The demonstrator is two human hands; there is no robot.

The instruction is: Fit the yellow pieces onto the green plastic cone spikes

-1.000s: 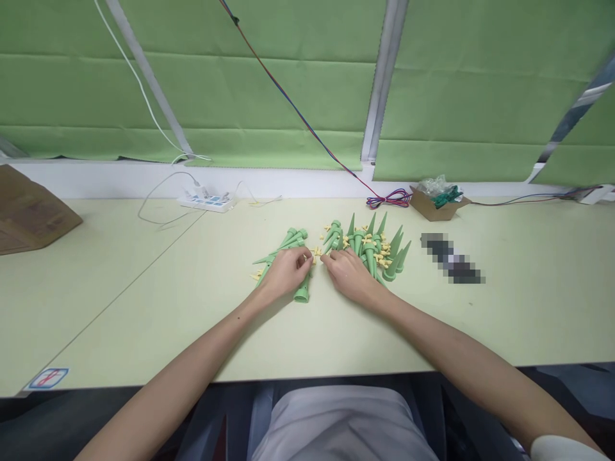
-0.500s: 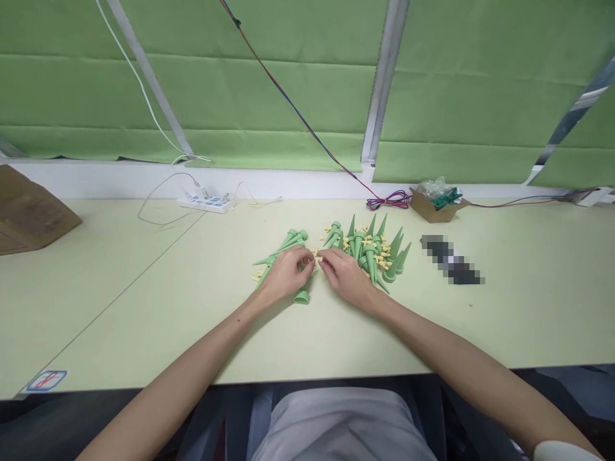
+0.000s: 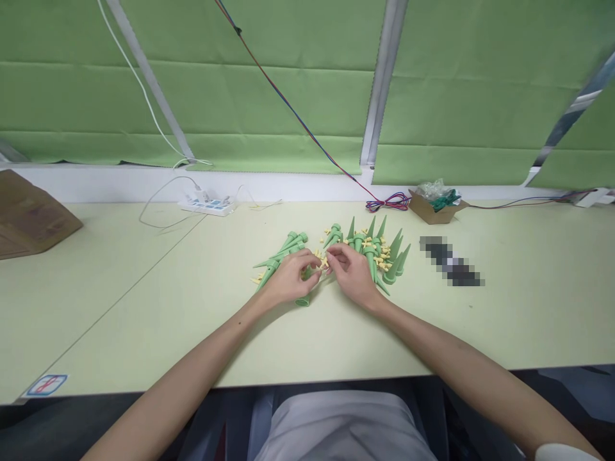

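My left hand (image 3: 292,276) is over the left group of green plastic spikes (image 3: 283,248). Its thumb and forefinger are apart, with part of a spike showing behind the gap. Close to those fingertips, my right hand (image 3: 353,274) has its thumb and forefinger pinched on a small yellow plastic piece (image 3: 323,263). Behind the right hand lies a heap of green cone-shaped spikes (image 3: 369,251), some pointing up, mixed with small yellow pieces (image 3: 383,261). One spike with a round open end (image 3: 302,301) is partly covered by the left hand.
A small cardboard box (image 3: 432,212) with clear plastic and dark green items stands at the back right, beside coiled red-blue wire (image 3: 388,202). A pixelated dark object (image 3: 450,261) lies right. A power strip (image 3: 207,204) and brown carton (image 3: 36,218) are left.
My left thumb and forefinger have spread apart. My right hand has shifted slightly right and turned, its fingertips now a little away from the left ones with the yellow piece.
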